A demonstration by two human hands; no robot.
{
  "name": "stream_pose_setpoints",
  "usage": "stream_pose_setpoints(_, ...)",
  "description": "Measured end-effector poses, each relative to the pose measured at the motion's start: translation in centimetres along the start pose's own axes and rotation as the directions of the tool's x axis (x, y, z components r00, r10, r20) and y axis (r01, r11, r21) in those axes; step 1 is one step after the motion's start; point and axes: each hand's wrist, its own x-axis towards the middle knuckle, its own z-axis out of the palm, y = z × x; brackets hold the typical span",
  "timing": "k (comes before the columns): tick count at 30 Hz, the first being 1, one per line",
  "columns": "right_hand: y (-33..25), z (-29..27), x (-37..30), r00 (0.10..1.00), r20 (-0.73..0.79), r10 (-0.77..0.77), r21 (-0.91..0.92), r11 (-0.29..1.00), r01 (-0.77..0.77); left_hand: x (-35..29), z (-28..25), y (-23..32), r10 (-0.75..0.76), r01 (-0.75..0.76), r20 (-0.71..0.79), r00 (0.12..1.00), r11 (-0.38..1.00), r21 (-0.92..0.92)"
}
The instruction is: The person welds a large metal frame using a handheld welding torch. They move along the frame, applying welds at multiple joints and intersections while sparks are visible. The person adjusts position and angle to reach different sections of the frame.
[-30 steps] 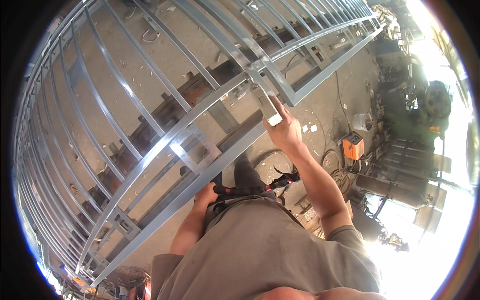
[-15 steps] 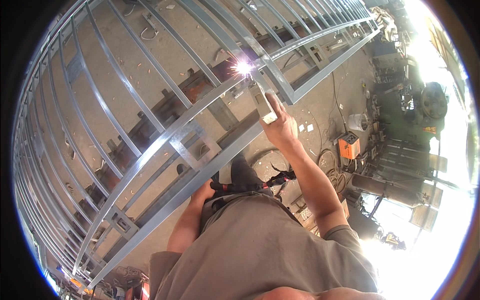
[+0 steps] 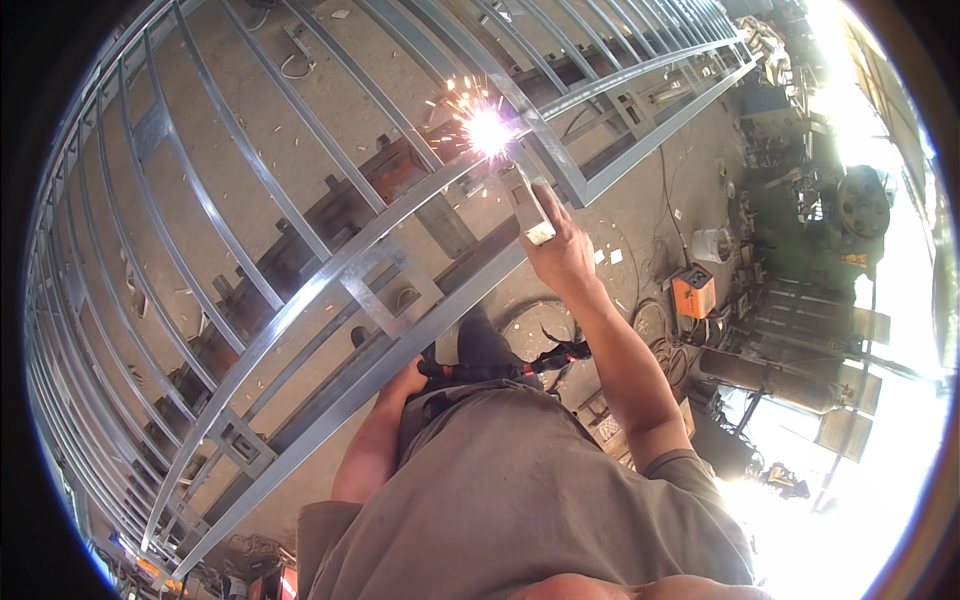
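Note:
My right hand (image 3: pixel 563 252) is closed round a pale, box-shaped tool (image 3: pixel 532 212), whose far end points at a bright welding arc (image 3: pixel 488 131). The arc burns where a slim rail meets an upright bar of a grey metal railing frame (image 3: pixel 350 250); sparks fly up and left, and its glare hides the joint and the tool's tip. Low beside my thigh, my left hand (image 3: pixel 405 381) is curled at the end of a dark band with red patches (image 3: pixel 520 371). What its fingers grip is not clear.
An orange welding machine (image 3: pixel 693 291) stands on the floor at right, with coiled cables (image 3: pixel 655 330) beside it and a white bucket (image 3: pixel 712 245) behind. A gas cylinder (image 3: pixel 770 380) lies further right. Dark steel supports (image 3: pixel 385 175) run under the frame.
The arc glow has grown larger and its sparks now spray higher and wider. Both hands stay almost where they were; the view has shifted very slightly.

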Motion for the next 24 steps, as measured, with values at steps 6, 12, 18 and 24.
stream_pose_setpoints(6,-0.13,-0.10,-0.38,1.000,-0.005,0.005,-0.002,1.000,-0.005,0.43,0.55,-0.70,0.011,-0.011,0.003,1.000,1.000,0.005)
stream_pose_setpoints(12,-0.06,-0.01,-0.55,1.000,-0.022,0.004,-0.011,1.000,-0.004,0.37,0.22,-0.46,-0.001,0.001,0.023,1.000,1.000,0.019)
stream_pose_setpoints(18,0.04,-0.12,-0.73,0.999,0.016,0.052,-0.003,0.999,-0.052,0.25,0.09,-0.49,0.072,-0.072,-0.031,0.997,0.997,-0.008)
stream_pose_setpoints(24,0.26,-0.08,-1.01,0.999,0.003,0.041,0.000,0.999,-0.041,0.36,0.51,-0.83,0.089,-0.091,-0.047,0.995,0.995,-0.047)
